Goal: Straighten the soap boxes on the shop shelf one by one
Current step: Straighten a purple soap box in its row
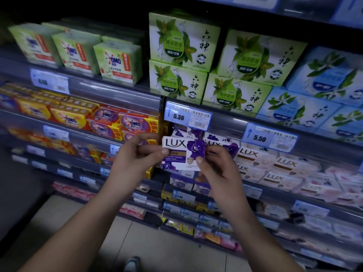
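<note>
A white and purple LUX soap box (179, 152) is held upright in front of the middle shelf, its label facing me. My left hand (135, 156) pinches its left edge, thumb on the front. My right hand (218, 165) grips its right edge, thumb on the purple flower. Behind it on the shelf stand more purple LUX boxes (220, 141), partly hidden by the held box and my hands.
Cream LUX boxes (255, 160) fill the shelf to the right, orange OMO packs (125, 124) to the left. Green boxes (182, 55) and blue boxes (314, 95) are stacked on the shelf above. Price tags (187, 116) line the shelf rails. Lower shelves and floor tiles lie below.
</note>
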